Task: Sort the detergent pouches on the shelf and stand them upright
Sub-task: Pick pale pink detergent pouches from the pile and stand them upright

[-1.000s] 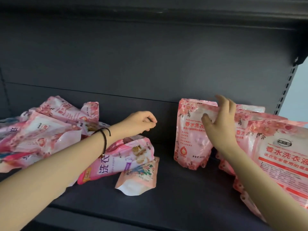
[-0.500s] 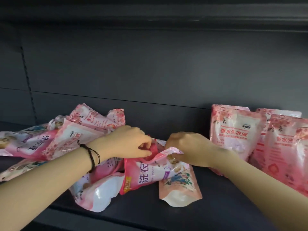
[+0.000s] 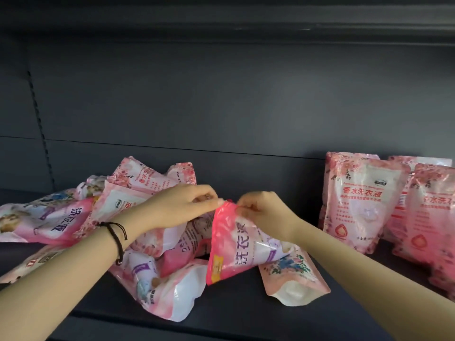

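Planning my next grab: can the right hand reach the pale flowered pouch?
Probably yes: the pale flowered pouch lies mostly uncovered below the right hand, though that hand pinches the bright pink pouch.

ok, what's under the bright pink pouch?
A pale floral pouch lies flat under the right corner of the bright pink pouch, its upper part covered. What lies beneath the middle is hidden.

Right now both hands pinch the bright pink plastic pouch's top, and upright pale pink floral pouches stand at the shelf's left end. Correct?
No. Head view: the upright pale pink floral pouches stand at the right end of the shelf. Left hand and right hand do pinch the bright pink plastic pouch top.
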A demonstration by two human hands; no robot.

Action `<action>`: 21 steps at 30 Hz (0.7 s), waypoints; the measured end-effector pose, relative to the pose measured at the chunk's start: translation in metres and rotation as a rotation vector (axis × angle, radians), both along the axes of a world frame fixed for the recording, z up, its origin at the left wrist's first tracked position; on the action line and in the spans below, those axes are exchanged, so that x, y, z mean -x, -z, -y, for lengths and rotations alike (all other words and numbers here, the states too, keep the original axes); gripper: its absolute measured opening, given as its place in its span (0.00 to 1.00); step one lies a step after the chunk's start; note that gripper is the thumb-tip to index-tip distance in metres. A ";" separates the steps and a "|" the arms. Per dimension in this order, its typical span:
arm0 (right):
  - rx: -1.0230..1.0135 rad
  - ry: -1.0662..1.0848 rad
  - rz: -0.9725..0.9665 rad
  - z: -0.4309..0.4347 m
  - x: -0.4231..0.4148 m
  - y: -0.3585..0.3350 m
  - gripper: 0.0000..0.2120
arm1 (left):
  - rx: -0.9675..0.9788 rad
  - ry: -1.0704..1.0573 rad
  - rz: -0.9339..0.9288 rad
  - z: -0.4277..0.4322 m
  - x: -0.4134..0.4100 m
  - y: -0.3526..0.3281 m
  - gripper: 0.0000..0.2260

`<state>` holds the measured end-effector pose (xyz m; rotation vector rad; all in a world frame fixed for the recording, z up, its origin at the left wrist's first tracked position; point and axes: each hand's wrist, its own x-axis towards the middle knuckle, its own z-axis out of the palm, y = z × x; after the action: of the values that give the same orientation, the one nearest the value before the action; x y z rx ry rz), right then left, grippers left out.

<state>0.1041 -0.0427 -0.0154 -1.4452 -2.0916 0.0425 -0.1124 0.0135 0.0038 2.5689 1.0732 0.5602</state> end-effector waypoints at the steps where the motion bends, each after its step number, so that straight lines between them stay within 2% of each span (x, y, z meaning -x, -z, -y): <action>1: -0.037 0.022 -0.043 0.001 -0.002 -0.006 0.08 | 0.060 -0.001 0.114 0.000 -0.002 0.001 0.28; 3: -0.096 0.108 -0.194 0.001 -0.008 -0.018 0.10 | 0.199 0.024 0.373 0.000 -0.010 0.004 0.28; 4: -0.107 0.146 -0.332 0.001 -0.014 -0.023 0.10 | 0.273 0.041 0.496 0.000 -0.015 0.006 0.27; 7: -0.057 0.146 -0.906 0.003 -0.026 -0.030 0.10 | 0.477 0.084 0.794 0.000 -0.032 0.008 0.27; 8: -0.032 0.138 -1.050 0.004 -0.028 -0.030 0.09 | 0.535 0.111 0.886 0.000 -0.038 0.007 0.26; 10: -0.013 0.138 -1.222 0.007 -0.030 -0.028 0.09 | 0.613 0.175 1.033 0.003 -0.050 0.007 0.23; 13: -0.048 0.132 -1.318 0.011 -0.030 -0.020 0.10 | 0.582 0.157 1.041 0.010 -0.071 0.014 0.18; 17: -0.102 0.157 -1.387 0.023 -0.039 -0.015 0.10 | 0.500 0.071 1.006 0.016 -0.098 0.012 0.04; 21: -0.204 0.175 -1.471 0.041 -0.066 -0.022 0.13 | 0.479 0.071 1.015 0.024 -0.139 -0.005 0.02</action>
<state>0.1700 -0.0833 0.0065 -0.9092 -0.7251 0.5991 0.0270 -0.0101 0.0090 1.5397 0.6193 1.2139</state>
